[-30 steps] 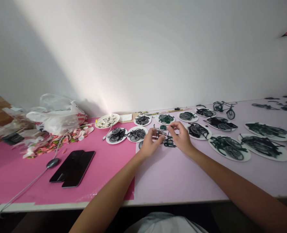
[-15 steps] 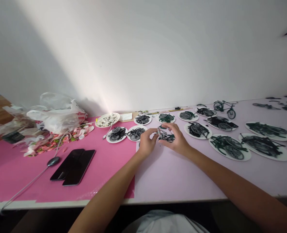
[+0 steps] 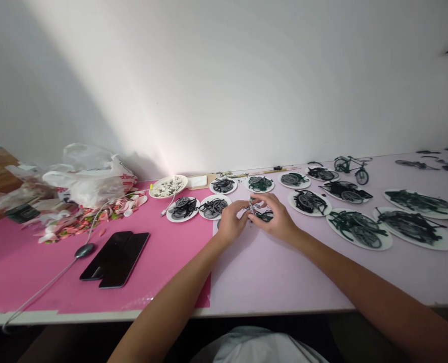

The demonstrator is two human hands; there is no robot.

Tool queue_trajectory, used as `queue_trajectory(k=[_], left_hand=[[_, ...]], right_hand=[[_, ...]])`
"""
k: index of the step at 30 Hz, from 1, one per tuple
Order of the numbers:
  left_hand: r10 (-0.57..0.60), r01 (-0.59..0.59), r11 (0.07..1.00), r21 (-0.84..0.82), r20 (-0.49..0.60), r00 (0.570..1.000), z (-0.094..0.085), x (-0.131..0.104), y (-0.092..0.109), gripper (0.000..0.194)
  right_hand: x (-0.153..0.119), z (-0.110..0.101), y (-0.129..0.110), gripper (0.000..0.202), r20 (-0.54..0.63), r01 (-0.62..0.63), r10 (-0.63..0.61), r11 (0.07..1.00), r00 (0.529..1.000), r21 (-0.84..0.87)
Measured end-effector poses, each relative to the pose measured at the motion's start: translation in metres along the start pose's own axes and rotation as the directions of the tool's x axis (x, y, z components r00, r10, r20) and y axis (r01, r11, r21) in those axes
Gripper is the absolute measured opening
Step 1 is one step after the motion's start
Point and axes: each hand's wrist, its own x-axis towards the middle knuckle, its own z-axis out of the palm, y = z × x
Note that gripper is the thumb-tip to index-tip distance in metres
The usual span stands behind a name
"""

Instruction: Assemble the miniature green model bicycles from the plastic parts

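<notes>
My left hand (image 3: 231,222) and my right hand (image 3: 276,218) meet over the middle of the table, fingertips nearly touching. Between them is a small grey model bicycle part (image 3: 251,203), pinched by both hands; its exact shape is too small to make out. Dark bicycle pieces (image 3: 265,216) show just behind my right thumb, partly hidden by the hand. To the left of my left hand, a white plate (image 3: 202,214) bears dark wheels and frame pieces. On the right, another plate (image 3: 324,212) bears similar parts.
An assembled toy bicycle (image 3: 351,169) stands at the back right among several plates of dark parts. Two black phones (image 3: 123,259) and a cable with a dark oval piece (image 3: 85,250) lie on the left. Farther back are a plastic bag (image 3: 91,179) and a bowl of pale bits (image 3: 168,187).
My hands have come slightly closer together around the grey part, and its angle has shifted. The objects on the table stay where they were.
</notes>
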Motion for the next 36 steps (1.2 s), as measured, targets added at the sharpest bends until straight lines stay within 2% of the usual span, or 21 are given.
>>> queue_trajectory(k=[13, 21, 25, 28, 30, 34, 36], left_hand=[[-0.033, 0.033, 0.999, -0.032, -0.01, 0.999, 0.001, -0.001, 0.0, 0.016], [-0.002, 0.003, 1.0, 0.003, -0.015, 1.0, 0.002, -0.001, -0.003, 0.014], [-0.03, 0.032, 0.999, 0.028, -0.046, 0.998, 0.002, -0.001, -0.007, 0.01], [-0.053, 0.051, 0.998, -0.022, -0.075, 0.996, 0.001, 0.0, -0.01, 0.011], [-0.069, 0.062, 0.995, -0.073, -0.09, 0.994, 0.001, 0.002, -0.013, 0.014], [-0.115, 0.1, 0.982, -0.159, -0.09, 0.989, 0.002, 0.003, -0.02, 0.019], [-0.144, 0.131, 0.971, -0.198, -0.052, 0.988, 0.002, 0.003, -0.023, 0.02]], right_hand=[[0.0, 0.0, -0.001, 0.049, 0.001, 0.033, -0.033, 0.999, 0.999, 0.012], [0.001, -0.002, 0.002, 0.049, 0.033, 0.044, -0.044, 0.999, 0.998, 0.005], [-0.002, -0.001, 0.004, 0.066, 0.085, -0.013, 0.013, 1.0, 0.996, -0.001], [-0.004, 0.0, 0.007, 0.08, 0.088, -0.099, 0.098, 0.995, 0.991, 0.014], [-0.004, 0.001, 0.01, 0.072, 0.061, -0.13, 0.129, 0.991, 0.99, 0.013], [0.0, -0.001, 0.013, 0.016, 0.048, -0.085, 0.088, 0.994, 0.995, -0.067], [0.001, -0.002, 0.014, 0.012, 0.059, -0.089, 0.095, 0.991, 0.994, -0.098]])
